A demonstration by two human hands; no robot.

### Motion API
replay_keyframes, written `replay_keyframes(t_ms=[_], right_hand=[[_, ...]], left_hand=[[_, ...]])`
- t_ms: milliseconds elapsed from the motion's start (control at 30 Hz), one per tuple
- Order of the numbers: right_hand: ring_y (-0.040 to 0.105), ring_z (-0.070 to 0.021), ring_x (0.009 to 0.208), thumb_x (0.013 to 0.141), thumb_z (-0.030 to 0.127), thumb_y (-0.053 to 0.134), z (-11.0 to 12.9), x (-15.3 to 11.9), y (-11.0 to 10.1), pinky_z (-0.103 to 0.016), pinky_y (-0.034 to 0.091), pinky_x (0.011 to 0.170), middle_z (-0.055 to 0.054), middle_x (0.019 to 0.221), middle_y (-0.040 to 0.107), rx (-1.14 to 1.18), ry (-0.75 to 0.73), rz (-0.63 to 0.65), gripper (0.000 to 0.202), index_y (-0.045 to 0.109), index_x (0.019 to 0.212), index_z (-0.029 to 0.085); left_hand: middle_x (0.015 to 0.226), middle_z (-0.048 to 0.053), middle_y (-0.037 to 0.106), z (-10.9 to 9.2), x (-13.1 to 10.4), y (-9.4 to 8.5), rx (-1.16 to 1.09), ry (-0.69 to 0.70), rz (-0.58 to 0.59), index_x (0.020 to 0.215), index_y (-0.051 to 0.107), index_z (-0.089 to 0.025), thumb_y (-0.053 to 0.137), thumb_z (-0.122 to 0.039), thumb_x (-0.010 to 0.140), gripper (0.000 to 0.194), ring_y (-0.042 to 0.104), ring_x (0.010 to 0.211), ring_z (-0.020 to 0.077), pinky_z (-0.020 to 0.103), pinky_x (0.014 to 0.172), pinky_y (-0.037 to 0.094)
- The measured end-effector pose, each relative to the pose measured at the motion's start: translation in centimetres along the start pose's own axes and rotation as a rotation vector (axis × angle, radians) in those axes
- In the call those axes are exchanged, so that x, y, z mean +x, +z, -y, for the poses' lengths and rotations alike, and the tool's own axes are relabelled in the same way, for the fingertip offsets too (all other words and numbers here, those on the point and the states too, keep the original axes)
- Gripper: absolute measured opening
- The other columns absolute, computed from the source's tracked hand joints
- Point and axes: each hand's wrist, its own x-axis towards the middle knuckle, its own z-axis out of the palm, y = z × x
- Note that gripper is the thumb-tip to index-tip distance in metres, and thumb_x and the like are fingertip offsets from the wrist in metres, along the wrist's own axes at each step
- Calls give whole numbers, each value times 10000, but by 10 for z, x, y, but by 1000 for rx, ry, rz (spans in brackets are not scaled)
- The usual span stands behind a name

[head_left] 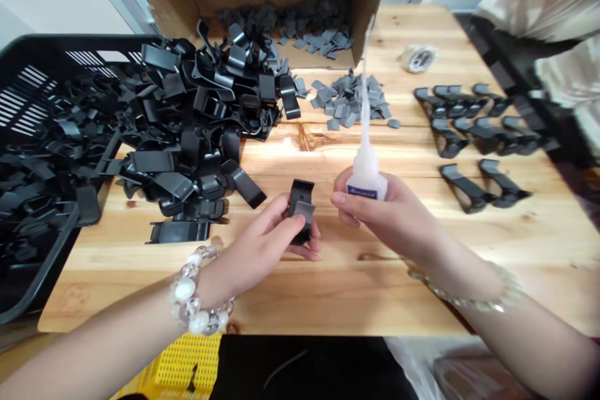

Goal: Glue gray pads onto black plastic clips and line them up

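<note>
My left hand grips a black curved plastic clip above the near part of the table. Under the left thumb, a small grey pad lies against the clip. My right hand is closed around a white glue bottle with a blue label. The bottle stands upright, its long thin nozzle pointing up and away. A short gap separates the two hands. Beyond them lies a loose heap of small grey pads. A big pile of black clips rises to the left.
A black crate full of parts stands at the left. An open cardboard box at the back holds more grey pads. Several clips lie in rows at the right, near a tape roll. A yellow basket sits below the table edge.
</note>
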Motion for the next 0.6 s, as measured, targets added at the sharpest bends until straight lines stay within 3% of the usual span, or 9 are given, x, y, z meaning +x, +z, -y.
replay_keyframes(t_ms=[133, 233, 333, 467, 600], right_hand=[[565, -149, 693, 769, 340, 702, -4, 0, 5, -290, 436, 651, -11, 748, 618, -379, -136, 15, 164, 623, 796, 199], [579, -164, 768, 776, 307, 699, -5, 0, 7, -305, 442, 713, -30, 818, 619, -538, -246, 22, 134, 638, 802, 190], [575, -160, 772, 783, 264, 686, -5, -1, 8, -303, 443, 718, -24, 807, 603, -537, -288, -9, 93, 631, 778, 188], [578, -163, 769, 740, 278, 720, -4, 0, 6, -310, 452, 713, -19, 819, 618, -402, -238, -209, 139, 613, 753, 190], [606, -179, 797, 715, 304, 736, -4, 1, 6, -316, 477, 710, -33, 866, 666, -320, -135, -193, 163, 630, 757, 187]], left_hand=[[832, 4, 592, -2, -1, 3, 13, -41, 1, 1035, 529, -198, 495, -288, 928, 144, 641, 757, 153, 339, 716, 607], [816, -2, 579, -3, -1, 4, 5, -56, 29, 1064, 525, -206, 509, -296, 924, 167, 650, 746, 147, 327, 710, 608], [834, 2, 581, -3, 0, 4, 2, -80, 43, 1022, 530, -201, 519, -294, 917, 141, 655, 718, 136, 311, 685, 604], [873, 20, 617, -2, 0, 3, 16, -89, 54, 981, 523, -190, 510, -300, 918, 127, 656, 676, 123, 282, 632, 596], [873, 19, 621, -1, 0, 3, 23, -106, 73, 972, 511, -189, 498, -285, 922, 109, 654, 661, 115, 264, 613, 594]])
